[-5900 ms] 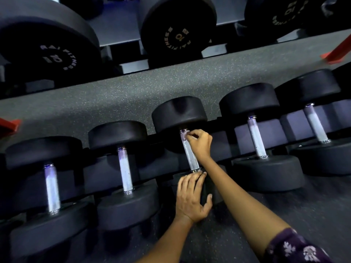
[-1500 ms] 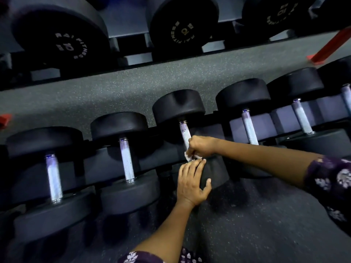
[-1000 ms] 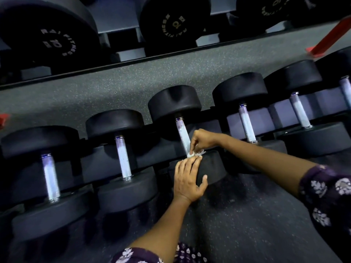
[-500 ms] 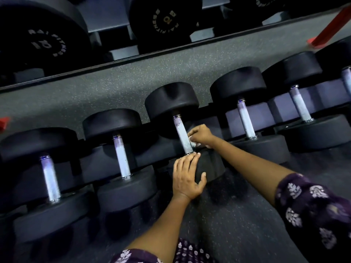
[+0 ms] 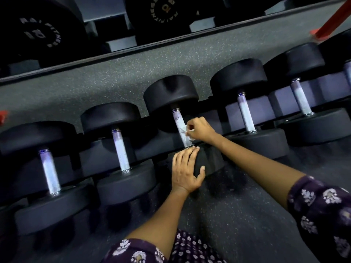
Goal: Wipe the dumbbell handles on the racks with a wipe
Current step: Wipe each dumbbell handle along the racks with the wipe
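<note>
Several black dumbbells with pale metal handles lie side by side on a low rack. My right hand [image 5: 199, 130] pinches a small white wipe [image 5: 187, 132] against the right side of the middle dumbbell's handle [image 5: 179, 123], about halfway down it. My left hand [image 5: 186, 170] rests flat, fingers straight, on the near head [image 5: 209, 158] of that same dumbbell. The wipe is mostly hidden by my fingers.
Neighbouring handles stand to the left [image 5: 120, 150] [image 5: 49, 172] and to the right [image 5: 246, 114] [image 5: 301, 99]. Above is a second rack tier with larger dumbbell heads [image 5: 38, 29] [image 5: 163, 13]. A red rack foot [image 5: 330, 21] is at top right. Speckled rubber floor [image 5: 237, 215] lies below.
My right hand with the wipe slid from the handle's lower end up to about its middle. My left hand stayed on the near head.
</note>
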